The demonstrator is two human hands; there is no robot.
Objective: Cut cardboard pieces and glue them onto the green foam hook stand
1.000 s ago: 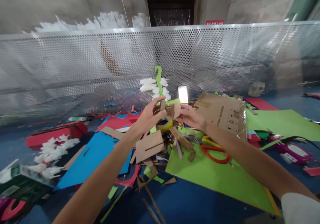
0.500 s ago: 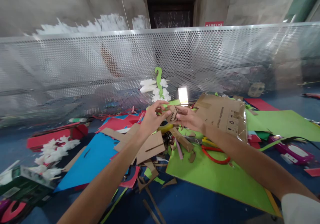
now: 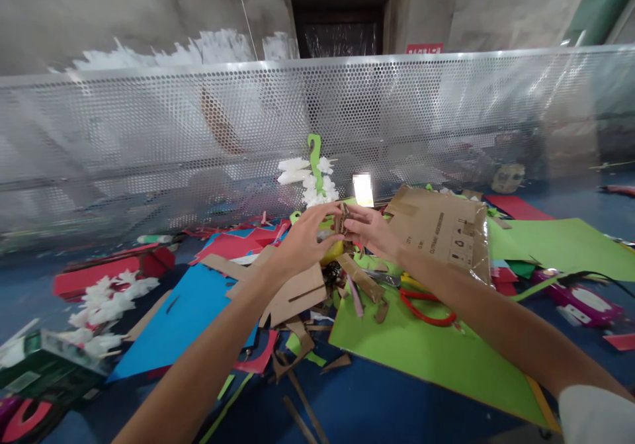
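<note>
Between my two hands, a small piece of brown cardboard (image 3: 342, 219) stands nearly edge-on. My left hand (image 3: 311, 233) grips it from the left, thumb below and fingers above. From the right, my right hand (image 3: 370, 229) pinches its other side. Just under the hands lies something yellow (image 3: 333, 251), partly hidden. Scissors with red handles (image 3: 429, 311) rest on a green sheet (image 3: 426, 351) below my right forearm. A printed cardboard box piece (image 3: 436, 222) lies right of my right hand, and cut cardboard pieces (image 3: 300, 295) lie below my left.
A perforated metal panel (image 3: 198, 133) stands behind the blue surface. White flower-like pieces with a green strip (image 3: 315, 159) stand near it. A blue sheet (image 3: 183, 315), red box (image 3: 114, 272) and green box (image 3: 49, 368) are at left; a purple glue-gun-like tool (image 3: 585, 302) lies right.
The small cardboard piece has turned from showing its printed face to nearly edge-on. My left hand has shifted slightly and its fingers have closed in around the piece.
</note>
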